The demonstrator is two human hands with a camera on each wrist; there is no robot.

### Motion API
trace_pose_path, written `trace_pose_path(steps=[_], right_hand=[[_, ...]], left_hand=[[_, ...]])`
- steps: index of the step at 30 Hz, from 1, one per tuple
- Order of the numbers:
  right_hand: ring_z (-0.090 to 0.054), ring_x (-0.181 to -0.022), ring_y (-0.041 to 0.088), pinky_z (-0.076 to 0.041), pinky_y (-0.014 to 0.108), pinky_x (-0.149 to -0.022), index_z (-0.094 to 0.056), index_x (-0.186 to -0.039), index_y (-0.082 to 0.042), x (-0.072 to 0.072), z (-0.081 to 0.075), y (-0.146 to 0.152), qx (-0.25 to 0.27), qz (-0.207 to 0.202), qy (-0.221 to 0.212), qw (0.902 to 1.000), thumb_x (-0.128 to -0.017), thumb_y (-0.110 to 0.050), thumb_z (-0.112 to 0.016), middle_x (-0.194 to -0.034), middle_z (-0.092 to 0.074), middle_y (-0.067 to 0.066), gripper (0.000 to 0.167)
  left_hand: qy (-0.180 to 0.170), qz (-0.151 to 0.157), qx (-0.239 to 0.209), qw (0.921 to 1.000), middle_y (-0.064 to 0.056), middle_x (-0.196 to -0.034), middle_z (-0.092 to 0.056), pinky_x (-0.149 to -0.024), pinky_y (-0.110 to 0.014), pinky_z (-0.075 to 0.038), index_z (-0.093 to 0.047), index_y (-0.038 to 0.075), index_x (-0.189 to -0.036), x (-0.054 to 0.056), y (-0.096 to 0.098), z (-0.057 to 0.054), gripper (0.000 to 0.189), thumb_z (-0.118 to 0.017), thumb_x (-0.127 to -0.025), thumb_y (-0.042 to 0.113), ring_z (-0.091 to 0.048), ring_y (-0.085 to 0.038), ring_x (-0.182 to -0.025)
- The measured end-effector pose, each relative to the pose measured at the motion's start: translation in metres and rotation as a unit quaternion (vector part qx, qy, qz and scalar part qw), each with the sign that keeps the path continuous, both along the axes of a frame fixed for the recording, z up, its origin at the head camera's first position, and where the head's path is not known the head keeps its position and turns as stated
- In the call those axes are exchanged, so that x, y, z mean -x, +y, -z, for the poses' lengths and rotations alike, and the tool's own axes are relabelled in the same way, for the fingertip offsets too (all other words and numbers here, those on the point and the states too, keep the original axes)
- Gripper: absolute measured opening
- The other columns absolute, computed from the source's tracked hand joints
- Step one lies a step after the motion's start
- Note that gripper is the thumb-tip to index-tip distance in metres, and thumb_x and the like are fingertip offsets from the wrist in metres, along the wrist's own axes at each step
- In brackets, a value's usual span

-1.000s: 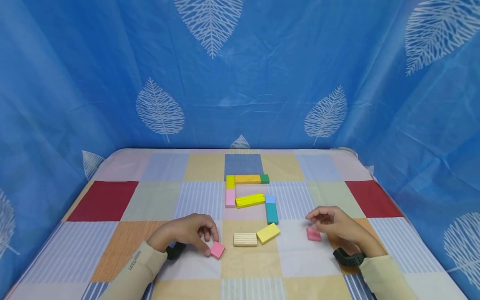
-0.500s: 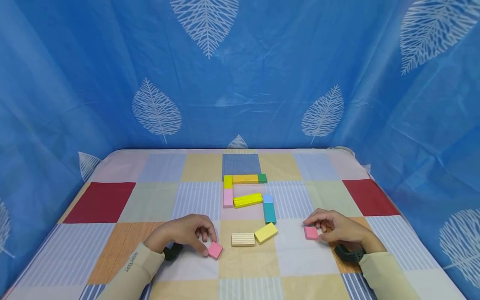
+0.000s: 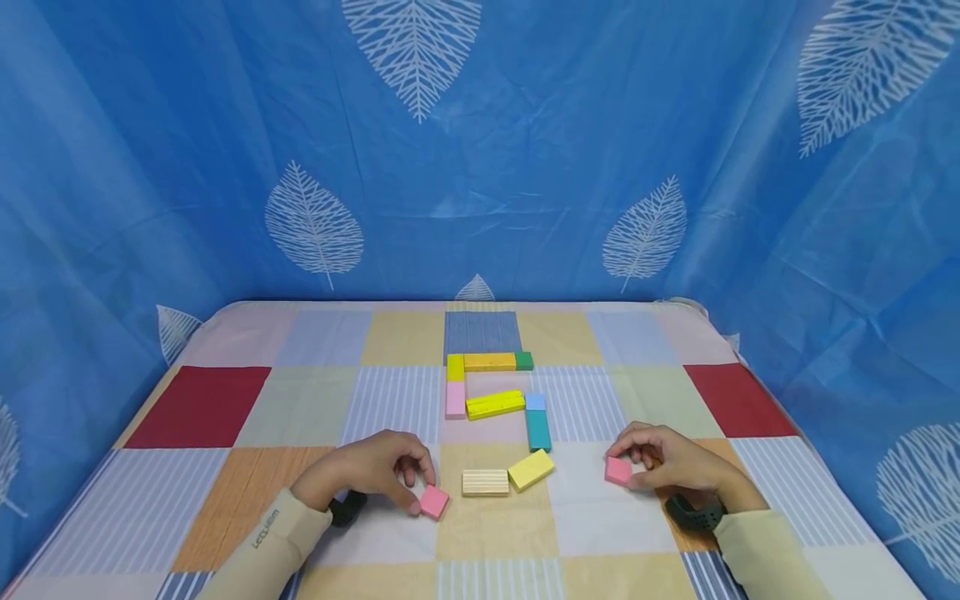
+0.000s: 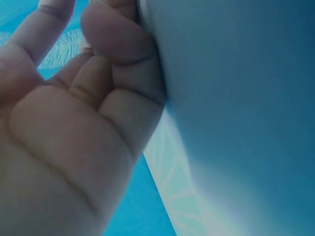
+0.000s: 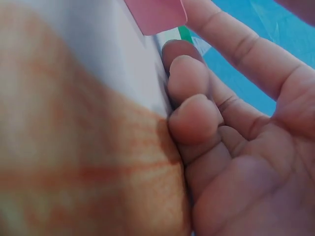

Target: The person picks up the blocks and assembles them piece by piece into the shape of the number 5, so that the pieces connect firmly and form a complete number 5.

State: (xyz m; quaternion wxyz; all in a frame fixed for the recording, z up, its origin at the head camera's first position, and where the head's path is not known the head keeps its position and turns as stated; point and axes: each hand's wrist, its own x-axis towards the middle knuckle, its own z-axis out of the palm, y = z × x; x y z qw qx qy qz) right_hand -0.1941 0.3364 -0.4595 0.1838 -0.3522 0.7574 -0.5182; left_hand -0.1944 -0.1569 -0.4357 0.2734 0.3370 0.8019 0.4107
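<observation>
On the near left of the cloth, my left hand (image 3: 378, 467) pinches a small pink block (image 3: 434, 502) by its edges between thumb and index finger. Farther right, my right hand (image 3: 671, 458) holds a second pink block (image 3: 618, 471) the same way, index finger at the back and thumb at the right side. The right wrist view shows that pink block (image 5: 158, 14) at the top, beside the index finger, with the other fingers curled close to the cloth. In the left wrist view my left hand (image 4: 74, 128) fills the left side, and its block is hidden.
Between the hands lie a ridged wooden block (image 3: 485, 482) and a tilted yellow block (image 3: 531, 471). Behind them are a teal block (image 3: 538, 430), light blue block (image 3: 535, 402), bright yellow block (image 3: 496, 404), pink-lilac block (image 3: 455, 400), yellow-green block (image 3: 455, 367), orange block (image 3: 490, 362) and green block (image 3: 523, 361).
My right thumb and index finger have closed round the right pink block, which has turned and shifted slightly left. The left hand and its block stay nearly still. The head view shifts a little.
</observation>
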Motion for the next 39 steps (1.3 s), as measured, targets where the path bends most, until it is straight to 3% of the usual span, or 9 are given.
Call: trace_pose_path(steps=[16,30,39], right_hand=[[-0.048,-0.076,0.028,-0.041,0.036,-0.059,-0.072,-0.120,0.004,-0.003,0.001,-0.004,-0.022,0.025,0.014,0.9994,-0.094,0.006,-0.078,-0.094,-0.058,0.016,0.027],[-0.049,-0.078,0.028,-0.040,0.036,-0.058,-0.071,-0.126,0.006,-0.004,0.000,-0.004,-0.029,0.028,-0.003,0.9992,-0.094,0.004,-0.078,-0.100,-0.062,0.015,0.033],[-0.047,-0.074,0.029,-0.040,0.036,-0.058,-0.072,-0.130,0.003,-0.004,-0.002,-0.005,-0.037,0.023,0.024,0.9987,-0.095,0.003,-0.079,-0.097,-0.060,0.012,0.036]], left_hand=[[0.047,-0.053,0.004,0.9974,0.006,-0.086,-0.060,-0.064,-0.022,-0.043,-0.076,0.011,-0.097,-0.008,0.013,-0.003,0.025,-0.094,-0.081,0.002,-0.048,-0.004,-0.069],[0.046,-0.063,0.025,0.9967,0.005,-0.086,-0.059,-0.066,-0.023,-0.042,-0.070,0.011,-0.101,-0.013,0.018,-0.004,0.026,-0.089,-0.087,0.002,-0.049,-0.007,-0.071],[0.061,-0.062,0.036,0.9955,0.007,-0.087,-0.058,-0.068,-0.024,-0.042,-0.069,0.011,-0.108,-0.013,0.019,-0.006,0.024,-0.086,-0.091,0.006,-0.049,-0.007,-0.072]])
